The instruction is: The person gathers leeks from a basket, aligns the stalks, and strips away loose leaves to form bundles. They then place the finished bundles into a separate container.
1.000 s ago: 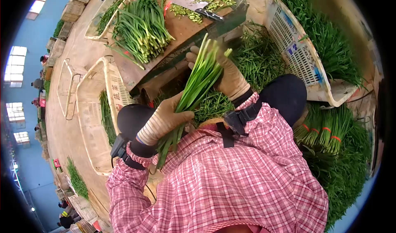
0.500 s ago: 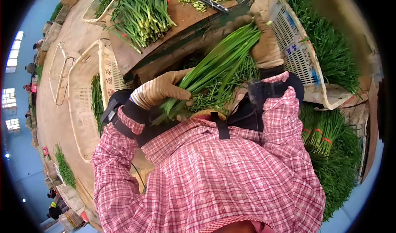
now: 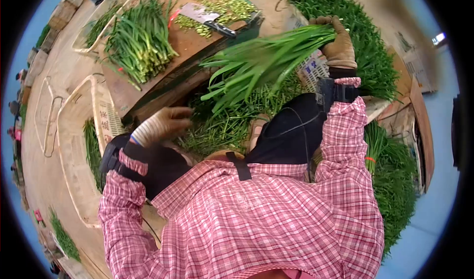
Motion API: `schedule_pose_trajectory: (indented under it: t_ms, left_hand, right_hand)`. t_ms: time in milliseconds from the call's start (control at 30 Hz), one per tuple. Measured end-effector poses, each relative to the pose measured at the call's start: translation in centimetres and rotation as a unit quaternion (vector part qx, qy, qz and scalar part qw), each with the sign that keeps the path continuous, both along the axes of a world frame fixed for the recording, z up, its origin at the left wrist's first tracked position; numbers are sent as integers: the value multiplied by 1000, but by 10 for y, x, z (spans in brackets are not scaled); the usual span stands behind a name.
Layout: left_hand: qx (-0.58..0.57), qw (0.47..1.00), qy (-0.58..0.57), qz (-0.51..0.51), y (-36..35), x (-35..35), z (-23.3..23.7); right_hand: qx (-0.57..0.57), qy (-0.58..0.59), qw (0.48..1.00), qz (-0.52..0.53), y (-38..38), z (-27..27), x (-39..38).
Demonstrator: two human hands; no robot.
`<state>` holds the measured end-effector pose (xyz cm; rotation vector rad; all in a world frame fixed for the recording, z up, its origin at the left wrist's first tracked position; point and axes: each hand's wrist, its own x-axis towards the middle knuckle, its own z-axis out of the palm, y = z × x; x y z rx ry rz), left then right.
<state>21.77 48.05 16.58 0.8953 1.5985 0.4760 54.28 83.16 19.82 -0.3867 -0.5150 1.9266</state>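
Note:
My right hand (image 3: 339, 46), in a brown glove, is closed round the stem ends of a loose green leafy bunch (image 3: 266, 57). The bunch's leaves fan out to the left, over a pile of loose greens (image 3: 222, 126) between my legs. My left hand (image 3: 165, 125), gloved too, holds nothing; its fingers are apart, left of the loose greens and below the board's edge. On the brown board (image 3: 190, 54) lie a stack of green stalks (image 3: 143, 42), a knife (image 3: 207, 19) with a black handle and small cut pieces (image 3: 232, 8).
A white crate (image 3: 74, 155) with some greens stands at the left. At the right, greens (image 3: 365, 47) are heaped beyond my right hand. Tied bundles (image 3: 376, 145) lie below them, beside a wooden panel (image 3: 422, 131). Wire frames are on the floor at far left.
My left hand has let go of the leaf ends and moved left. My right hand has moved up and right with the bunch, whose leaves have spread. The view has shifted.

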Motion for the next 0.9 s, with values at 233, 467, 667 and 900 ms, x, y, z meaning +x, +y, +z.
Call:
schedule_pose_trajectory:
  t_ms: [233, 467, 667, 900]
  left_hand:
    - [200, 964, 52, -169, 26, 66, -51]
    - [507, 678, 527, -80, 119, 95, -64]
    - [541, 700, -305, 352, 102, 74, -9]
    - [439, 681, -407, 423, 92, 41, -12]
  right_hand:
    - [-61, 89, 993, -36, -53, 11, -34]
    - [-235, 174, 956, 39, -135, -33, -114]
    - [-174, 248, 932, 200, -168, -57, -129]
    - [484, -459, 736, -113, -158, -37, -115]
